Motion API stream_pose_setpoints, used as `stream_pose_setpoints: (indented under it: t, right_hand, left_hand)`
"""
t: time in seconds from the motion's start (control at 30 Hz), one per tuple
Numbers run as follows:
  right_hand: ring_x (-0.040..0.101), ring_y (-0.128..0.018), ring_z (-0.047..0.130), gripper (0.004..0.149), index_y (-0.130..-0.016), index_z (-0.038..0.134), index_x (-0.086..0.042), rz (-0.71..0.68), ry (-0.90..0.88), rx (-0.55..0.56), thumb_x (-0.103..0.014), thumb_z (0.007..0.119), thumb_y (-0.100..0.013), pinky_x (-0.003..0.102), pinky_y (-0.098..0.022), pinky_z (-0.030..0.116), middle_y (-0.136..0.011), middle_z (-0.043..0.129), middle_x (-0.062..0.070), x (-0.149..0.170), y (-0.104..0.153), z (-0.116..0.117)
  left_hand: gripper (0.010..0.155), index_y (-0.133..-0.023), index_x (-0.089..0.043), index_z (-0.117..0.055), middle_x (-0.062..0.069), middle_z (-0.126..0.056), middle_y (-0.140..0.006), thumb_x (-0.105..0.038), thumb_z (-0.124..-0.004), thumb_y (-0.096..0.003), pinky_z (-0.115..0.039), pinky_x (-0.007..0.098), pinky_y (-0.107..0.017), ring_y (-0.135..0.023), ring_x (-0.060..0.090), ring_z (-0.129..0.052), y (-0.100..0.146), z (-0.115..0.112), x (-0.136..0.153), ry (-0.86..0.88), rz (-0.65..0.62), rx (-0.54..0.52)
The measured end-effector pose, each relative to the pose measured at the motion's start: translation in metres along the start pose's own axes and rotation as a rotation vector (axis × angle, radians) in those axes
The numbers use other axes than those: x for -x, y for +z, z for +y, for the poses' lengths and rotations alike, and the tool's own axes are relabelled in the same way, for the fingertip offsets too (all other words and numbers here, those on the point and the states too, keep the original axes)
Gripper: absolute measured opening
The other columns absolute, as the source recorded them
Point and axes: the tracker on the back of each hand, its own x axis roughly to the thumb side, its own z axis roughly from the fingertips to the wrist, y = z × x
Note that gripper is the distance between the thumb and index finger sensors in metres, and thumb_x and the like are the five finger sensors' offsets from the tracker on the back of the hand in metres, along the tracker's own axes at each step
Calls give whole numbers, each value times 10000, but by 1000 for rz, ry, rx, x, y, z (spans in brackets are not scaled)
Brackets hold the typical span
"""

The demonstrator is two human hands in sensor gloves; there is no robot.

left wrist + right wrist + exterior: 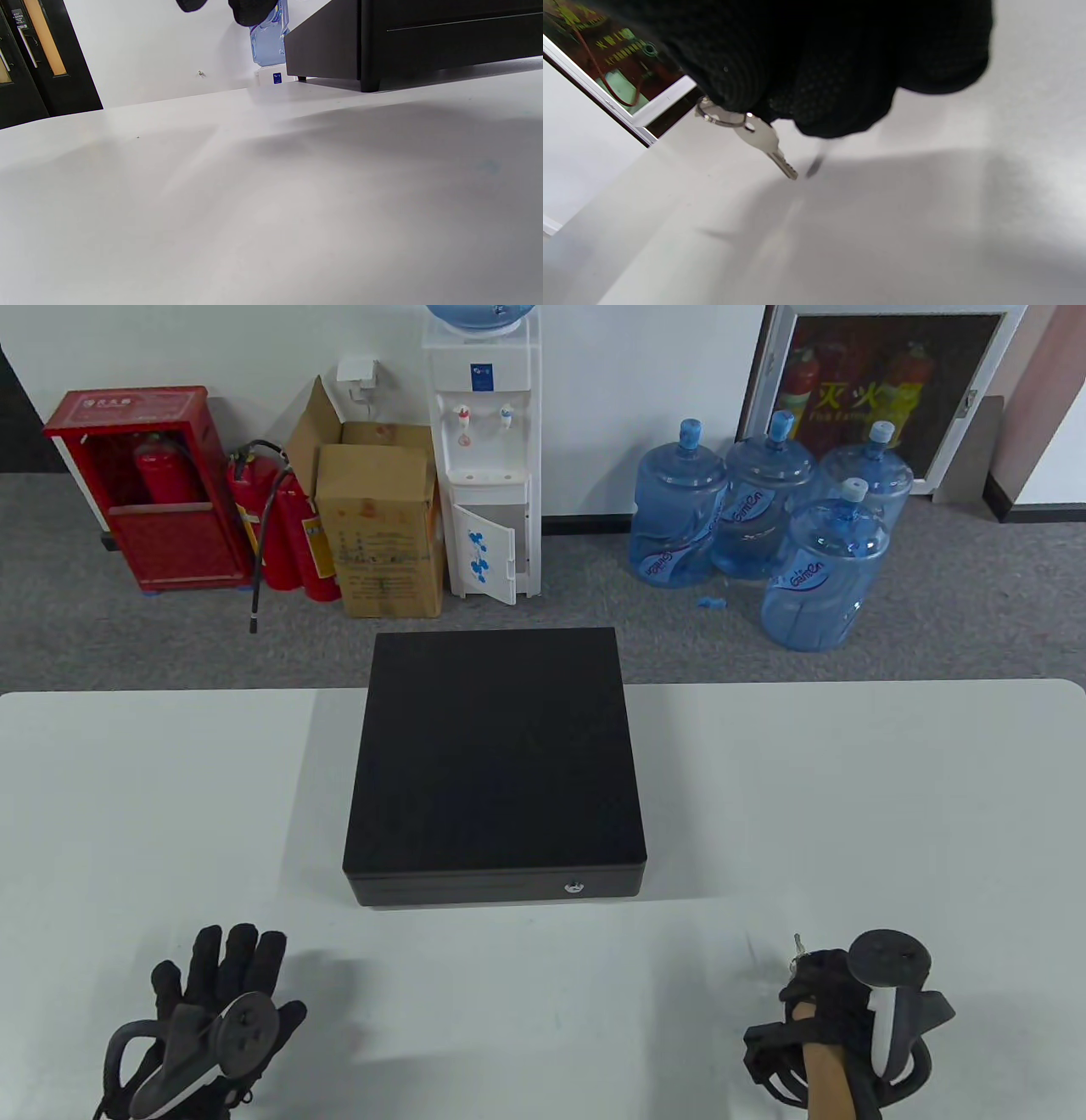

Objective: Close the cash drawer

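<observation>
The black cash drawer (496, 768) stands in the middle of the white table (848, 831), its drawer front flush with the case and a silver lock (574, 887) on the front right. Its corner shows in the left wrist view (407, 42). My left hand (225, 984) lies near the front left, fingers spread and holding nothing. My right hand (819, 980) is at the front right, closed around a silver key on a ring (763, 142) that hangs just above the table; the key also shows in the table view (797, 948).
Behind the table stand a water dispenser (484, 458), several blue water jugs (764, 517), cardboard boxes (382, 526), fire extinguishers (288, 526) and a red cabinet (144, 487).
</observation>
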Motion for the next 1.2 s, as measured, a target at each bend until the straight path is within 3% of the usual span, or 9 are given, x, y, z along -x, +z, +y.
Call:
stream_pose_setpoints:
  t: [0.7, 0.9, 1.2]
  right_hand:
    - [110, -203, 994, 409, -674, 950, -235, 103, 161, 48, -435, 937, -317, 379, -298, 887, -568, 1010, 9, -5, -23, 8]
    - [115, -195, 996, 412, -663, 951, -213, 91, 117, 57, -436, 929, -318, 387, -292, 889, -546, 1012, 16, -4, -18, 1]
    - [122, -232, 1009, 409, -674, 942, -225, -33, 64, 74, -443, 918, -329, 397, -324, 888, -561, 1004, 11, -24, 14, -10]
  left_hand:
    - [814, -1187, -309, -232, 104, -345, -1300, -691, -453, -504, -332, 740, -760, -1198, 449, -294, 0, 1, 0, 3, 6, 9]
    - [814, -1187, -308, -232, 107, -344, -1300, -691, -453, -504, -333, 741, -759, -1198, 450, -293, 0, 1, 1, 6, 5, 3]
    - [813, -1186, -310, -231, 108, -341, -1300, -691, -452, -503, -330, 742, -759, -1198, 450, -291, 1, 2, 2, 6, 8, -3]
